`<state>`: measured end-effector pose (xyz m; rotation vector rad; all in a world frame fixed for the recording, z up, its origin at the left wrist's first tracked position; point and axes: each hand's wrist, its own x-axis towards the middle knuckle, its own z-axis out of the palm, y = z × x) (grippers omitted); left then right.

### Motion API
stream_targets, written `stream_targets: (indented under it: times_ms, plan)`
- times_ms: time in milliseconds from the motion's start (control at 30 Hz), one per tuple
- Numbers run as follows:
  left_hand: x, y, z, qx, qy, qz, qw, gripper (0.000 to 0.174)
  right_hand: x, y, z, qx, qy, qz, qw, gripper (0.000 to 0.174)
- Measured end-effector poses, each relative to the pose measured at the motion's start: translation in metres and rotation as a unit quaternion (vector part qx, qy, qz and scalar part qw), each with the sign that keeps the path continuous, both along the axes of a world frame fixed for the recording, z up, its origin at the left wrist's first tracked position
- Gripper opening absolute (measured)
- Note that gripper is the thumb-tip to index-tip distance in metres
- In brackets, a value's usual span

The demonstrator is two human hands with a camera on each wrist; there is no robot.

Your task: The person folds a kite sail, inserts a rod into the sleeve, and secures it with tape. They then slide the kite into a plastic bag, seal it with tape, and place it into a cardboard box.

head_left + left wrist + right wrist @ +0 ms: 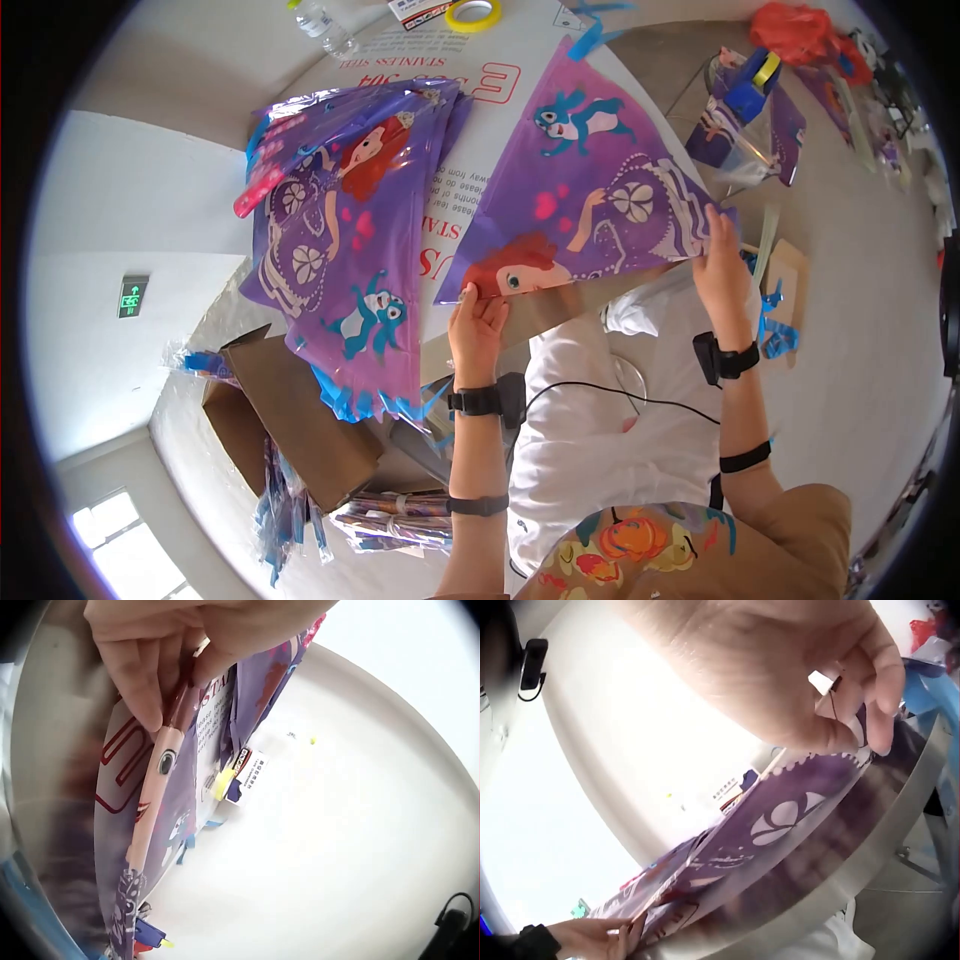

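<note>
A purple-pink triangular plastic sheet [590,190] printed with a red-haired figure and a blue animal lies at the table's near edge. The left hand [477,335] pinches its near left corner; in the left wrist view that hand [202,645] has thumb and fingers on the folded edge. The right hand [722,275] grips the near right corner, and in the right wrist view its thumb and fingers [817,682] close on that corner. To the left is a stack of similar printed sheets [350,230] with blue fringe, its lower end past the table edge.
On the table [455,190] are a yellow tape roll [472,14], a small box [415,10] and a bottle [322,28]. A blue tape dispenser [752,88] stands at the right. Below left is an open cardboard box [300,420] beside bundled packets [395,522]. A black cable crosses the lap.
</note>
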<state>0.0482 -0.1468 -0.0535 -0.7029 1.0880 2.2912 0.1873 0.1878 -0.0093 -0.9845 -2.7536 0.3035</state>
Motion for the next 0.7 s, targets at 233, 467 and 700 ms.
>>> stream_targets:
  times_ms: [233,467,700]
  plan:
    - [0.013,0.019,0.002,-0.004,0.008,0.019,1.000,0.014,-0.008,-0.068,0.017,-0.053,0.148,0.203,0.967,0.060]
    - [0.029,0.026,0.013,-0.031,0.014,0.001,0.999,0.017,-0.049,-0.144,-0.036,-0.131,0.143,0.373,0.907,0.048]
    - [0.013,-0.006,0.045,-0.274,0.079,-0.072,0.956,0.031,-0.048,-0.134,-0.042,-0.175,0.160,0.376,0.896,0.042]
